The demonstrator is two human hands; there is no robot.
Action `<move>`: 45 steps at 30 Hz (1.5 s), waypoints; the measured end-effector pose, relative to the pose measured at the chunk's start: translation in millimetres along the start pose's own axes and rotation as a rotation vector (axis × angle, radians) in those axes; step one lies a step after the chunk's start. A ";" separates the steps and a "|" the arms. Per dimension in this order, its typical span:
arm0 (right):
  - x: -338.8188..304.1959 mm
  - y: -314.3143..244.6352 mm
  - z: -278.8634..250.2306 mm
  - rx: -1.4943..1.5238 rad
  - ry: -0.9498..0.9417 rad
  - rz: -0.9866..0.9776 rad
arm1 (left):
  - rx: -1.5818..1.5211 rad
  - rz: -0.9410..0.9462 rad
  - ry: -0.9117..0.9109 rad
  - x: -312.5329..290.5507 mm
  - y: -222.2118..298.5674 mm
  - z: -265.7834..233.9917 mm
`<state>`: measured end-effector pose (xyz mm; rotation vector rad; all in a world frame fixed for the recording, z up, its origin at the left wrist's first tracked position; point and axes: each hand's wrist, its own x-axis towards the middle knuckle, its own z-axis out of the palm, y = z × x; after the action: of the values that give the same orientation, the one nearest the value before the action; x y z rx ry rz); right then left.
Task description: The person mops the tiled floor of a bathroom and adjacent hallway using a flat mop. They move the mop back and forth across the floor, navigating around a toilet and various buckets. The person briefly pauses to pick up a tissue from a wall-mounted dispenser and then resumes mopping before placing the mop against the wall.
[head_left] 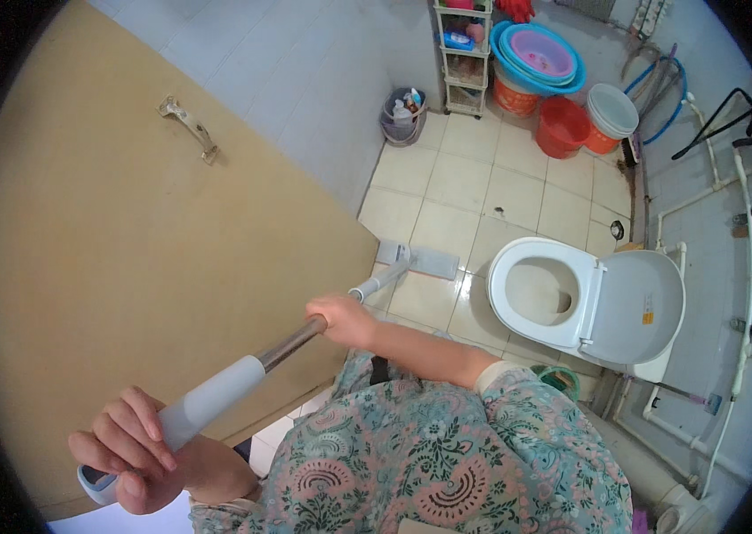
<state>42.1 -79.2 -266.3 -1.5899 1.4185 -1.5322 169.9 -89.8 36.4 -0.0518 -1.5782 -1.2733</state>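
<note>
Two hands clamped on one mop [294, 342]: left hand [131, 449] wrapped round pale handle [220, 400] near top end, right hand [340, 322] closed round shaft [281, 352] lower down; wide spacing likely for leverage. Mop head [435, 263] lies flat on tiled floor [460, 182], left edge, just beside door [171, 276] corner. Red bucket [562, 127] near far edge, probably stored out of way.

left hand [146, 456] curls its fingers [116, 429] while right hand [341, 321] clenches farther forward.
</note>
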 end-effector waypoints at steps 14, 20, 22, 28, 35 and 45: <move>142.0 124.1 -80.0 -0.102 0.163 0.099 | 0.078 -0.167 0.238 71.0 -150.0 -0.1; 199.8 164.6 -111.6 -0.206 0.016 0.284 | -0.131 -0.096 0.010 164.7 -207.1 -18.2; 218.4 164.2 -124.7 -0.210 0.201 0.308 | -0.189 -0.131 -0.119 205.0 -235.3 -17.7; 237.2 173.9 -169.5 -0.198 0.671 0.257 | -0.249 -0.144 -0.508 281.5 -293.6 33.9; 218.1 167.3 -231.0 -0.298 0.765 0.309 | -0.556 -0.178 -1.071 323.0 -327.8 95.8; 152.9 164.4 -308.9 -0.469 0.841 0.301 | -1.108 -0.254 -1.401 318.3 -350.5 224.5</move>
<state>-325.9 -180.4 -280.6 -0.8605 2.4827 -1.8527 -329.4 -247.7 55.4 -1.8029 -1.6540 -2.4061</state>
